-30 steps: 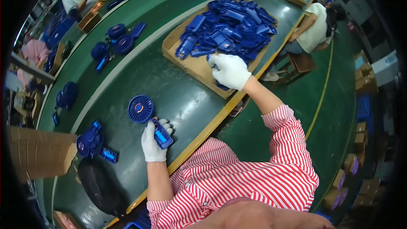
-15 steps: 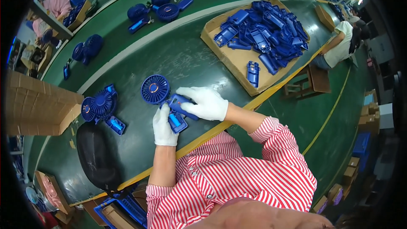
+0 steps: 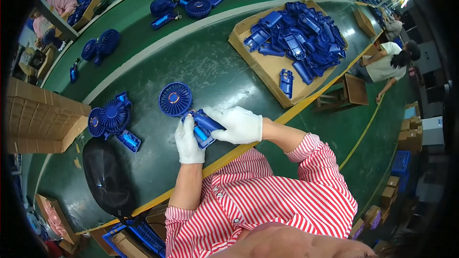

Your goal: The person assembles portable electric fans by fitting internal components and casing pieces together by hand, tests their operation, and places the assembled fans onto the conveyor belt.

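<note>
A handheld fan with a round blue grille [image 3: 175, 99] lies on the green table in front of me. My left hand [image 3: 190, 144], in a white glove, grips the fan's opened handle [image 3: 204, 139], where a bright blue battery shows. My right hand [image 3: 239, 125], also gloved, is closed on a dark blue handle cover [image 3: 210, 121]. That cover lies tilted over the handle, its smooth outer side up, hiding part of the inside. The fingertips of both hands meet near the base of the fan head. Whether the cover touches the handle all along its edge I cannot tell.
Blue handle shells fill a cardboard tray [image 3: 267, 74] at the right. Left of me lie another opened fan [image 3: 114, 114], a black case [image 3: 106, 177] and a cardboard box [image 3: 45, 117]. Fan parts [image 3: 198, 7] lie on the green belt beyond. A person [image 3: 387, 62] is at the far right.
My right hand has turned the cover and shifted slightly right and down, so its smooth side now faces up over the handle. Parts on the belt have moved right. The far person's arm now reaches down.
</note>
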The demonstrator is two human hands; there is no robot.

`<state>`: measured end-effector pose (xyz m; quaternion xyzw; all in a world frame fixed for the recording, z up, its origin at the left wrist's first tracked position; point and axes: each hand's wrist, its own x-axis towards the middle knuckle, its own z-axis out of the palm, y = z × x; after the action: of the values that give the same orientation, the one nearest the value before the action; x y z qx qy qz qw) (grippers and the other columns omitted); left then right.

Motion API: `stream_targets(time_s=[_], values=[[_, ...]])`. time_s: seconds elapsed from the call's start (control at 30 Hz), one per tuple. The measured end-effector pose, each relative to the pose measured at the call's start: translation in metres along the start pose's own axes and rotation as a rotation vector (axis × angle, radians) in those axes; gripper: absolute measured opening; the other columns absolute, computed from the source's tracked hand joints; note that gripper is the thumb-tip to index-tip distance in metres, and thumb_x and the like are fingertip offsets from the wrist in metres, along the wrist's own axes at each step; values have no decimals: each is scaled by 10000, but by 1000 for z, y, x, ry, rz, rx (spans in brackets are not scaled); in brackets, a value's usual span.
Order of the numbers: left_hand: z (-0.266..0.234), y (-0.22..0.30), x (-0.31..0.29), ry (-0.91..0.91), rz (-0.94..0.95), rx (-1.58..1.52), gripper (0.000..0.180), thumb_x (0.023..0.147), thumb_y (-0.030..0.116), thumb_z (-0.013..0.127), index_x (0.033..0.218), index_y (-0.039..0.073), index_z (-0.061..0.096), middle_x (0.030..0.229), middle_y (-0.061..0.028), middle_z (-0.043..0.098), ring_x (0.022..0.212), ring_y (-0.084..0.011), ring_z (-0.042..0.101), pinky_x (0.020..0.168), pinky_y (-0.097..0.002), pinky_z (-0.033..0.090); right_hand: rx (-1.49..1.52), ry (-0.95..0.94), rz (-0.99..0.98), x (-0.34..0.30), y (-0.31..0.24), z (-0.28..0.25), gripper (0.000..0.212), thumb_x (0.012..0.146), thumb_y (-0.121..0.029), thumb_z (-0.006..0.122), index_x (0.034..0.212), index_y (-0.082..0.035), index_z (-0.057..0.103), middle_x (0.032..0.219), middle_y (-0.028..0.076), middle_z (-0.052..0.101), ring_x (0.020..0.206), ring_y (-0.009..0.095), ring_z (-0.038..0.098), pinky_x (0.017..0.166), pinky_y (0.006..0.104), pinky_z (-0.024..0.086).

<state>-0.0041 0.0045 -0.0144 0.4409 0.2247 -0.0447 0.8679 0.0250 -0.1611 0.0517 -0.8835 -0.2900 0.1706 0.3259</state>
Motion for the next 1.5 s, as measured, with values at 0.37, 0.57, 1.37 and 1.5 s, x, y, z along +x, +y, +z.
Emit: stream_targets(time_s=[0.37, 0.57, 1.37, 1.5], values=[[1, -7, 8, -231, -76, -346, 463, 1022, 398, 389, 1269, 16, 475, 1204, -102, 563, 1117, -220, 544, 1007, -375, 409, -261, 234, 9, -1, -21, 15, 603, 843, -323, 613, 1298, 19, 415, 974, 234, 614, 684, 383, 652, 602, 448, 542], [-4, -10, 9, -283, -100, -331, 663, 988, 579, 294, 1336, 26, 410, 1271, -110, 518, 1207, -249, 475, 1067, -395, 337, -304, 198, 3, 2, -18, 21, 592, 841, -305, 606, 1282, 28, 394, 932, 225, 600, 644, 374, 647, 573, 446, 543], [3, -5, 5, -395, -94, -376, 818, 958, 659, 159, 1386, -9, 360, 1347, -175, 470, 1277, -294, 433, 1103, -421, 305, -528, 173, -12, 18, -28, 25, 592, 788, -277, 673, 1227, 60, 465, 941, 222, 623, 628, 354, 650, 524, 401, 541], [4, -3, 5, -405, -118, -393, 797, 965, 651, 162, 1368, -2, 375, 1344, -169, 474, 1258, -286, 448, 1099, -421, 317, -568, 144, -9, 18, -22, 29, 609, 800, -295, 655, 1230, 86, 454, 972, 247, 622, 624, 346, 653, 523, 397, 541]])
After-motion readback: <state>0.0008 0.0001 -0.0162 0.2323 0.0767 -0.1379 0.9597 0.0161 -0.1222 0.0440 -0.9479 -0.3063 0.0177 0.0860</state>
